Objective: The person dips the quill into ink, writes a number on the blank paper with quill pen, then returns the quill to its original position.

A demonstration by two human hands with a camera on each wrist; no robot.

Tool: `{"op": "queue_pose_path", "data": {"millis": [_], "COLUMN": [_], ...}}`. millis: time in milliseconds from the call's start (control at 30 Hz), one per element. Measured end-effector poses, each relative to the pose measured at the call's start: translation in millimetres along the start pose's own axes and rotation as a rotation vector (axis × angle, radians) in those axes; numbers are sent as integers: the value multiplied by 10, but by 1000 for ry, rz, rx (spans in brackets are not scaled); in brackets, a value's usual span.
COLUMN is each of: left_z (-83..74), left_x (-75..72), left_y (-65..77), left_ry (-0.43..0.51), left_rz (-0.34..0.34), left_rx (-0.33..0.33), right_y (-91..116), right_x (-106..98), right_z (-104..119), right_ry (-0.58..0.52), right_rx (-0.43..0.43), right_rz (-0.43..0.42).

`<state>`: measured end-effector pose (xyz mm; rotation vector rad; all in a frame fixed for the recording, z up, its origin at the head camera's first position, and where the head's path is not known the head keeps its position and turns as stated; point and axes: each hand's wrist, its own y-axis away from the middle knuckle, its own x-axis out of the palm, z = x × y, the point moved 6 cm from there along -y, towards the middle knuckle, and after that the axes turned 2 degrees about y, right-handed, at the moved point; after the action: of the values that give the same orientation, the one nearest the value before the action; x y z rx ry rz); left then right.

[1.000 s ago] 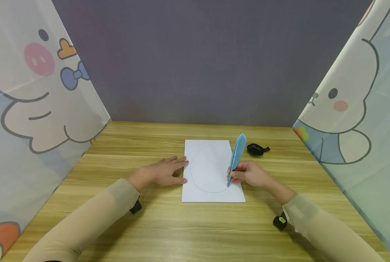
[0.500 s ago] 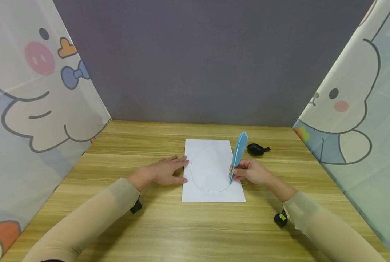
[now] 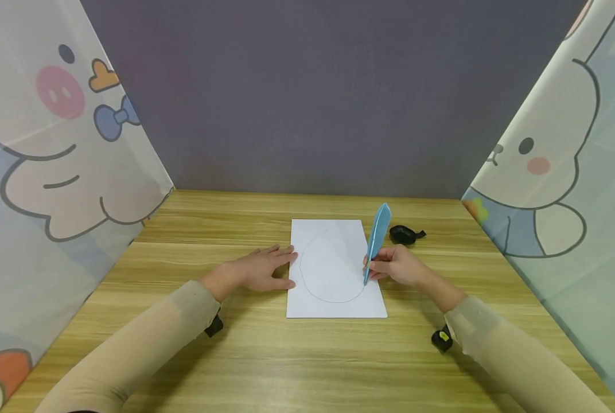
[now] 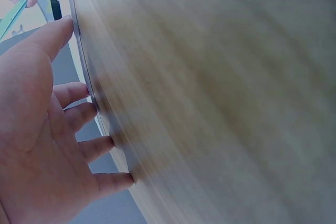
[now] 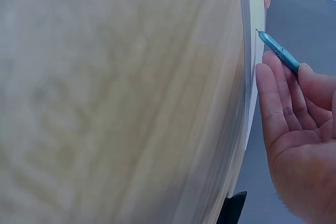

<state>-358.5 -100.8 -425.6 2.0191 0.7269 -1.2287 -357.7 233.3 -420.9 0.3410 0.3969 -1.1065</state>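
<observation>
A sheet of white paper (image 3: 333, 264) lies on the wooden table, bearing a thin curved line that forms most of a large oval. My right hand (image 3: 397, 267) pinches a light blue feather pen (image 3: 378, 232) between thumb and fingers, its plume pointing up. In the right wrist view the pen's narrow tip (image 5: 278, 49) meets the paper, and the right hand (image 5: 299, 124) rests beside the sheet's edge. With fingers spread, my left hand (image 3: 263, 271) presses on the paper's left edge. The left wrist view shows the left hand (image 4: 47, 124) with its fingertips along that edge.
Behind the right hand sits a small black object with a short tab (image 3: 403, 234). A grey panel (image 3: 307, 97) rises at the table's back. Printed cartoon cloths (image 3: 540, 143) stand on both sides. Bare wood (image 3: 307, 367) spreads in front of the paper.
The right hand with the feather pen has moved slightly away from me and to the right. The drawn line has grown up the oval's right side. My left hand stays in place.
</observation>
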Motion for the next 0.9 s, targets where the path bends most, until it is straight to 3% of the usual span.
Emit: {"op": "queue_pose_path", "data": {"millis": [600,900], "left_z": [9,7], "left_x": [7,5], "left_y": [1,16], "left_ry": [-13,-13], "left_rz": [1,1], "left_rx": [6,1], "right_y": [-105,-180], "right_x": [-126,-167], "right_z": [-64,-37], "right_ry": [-32,-28], "right_rx": [50,28], "right_rz": [-62,-84]}}
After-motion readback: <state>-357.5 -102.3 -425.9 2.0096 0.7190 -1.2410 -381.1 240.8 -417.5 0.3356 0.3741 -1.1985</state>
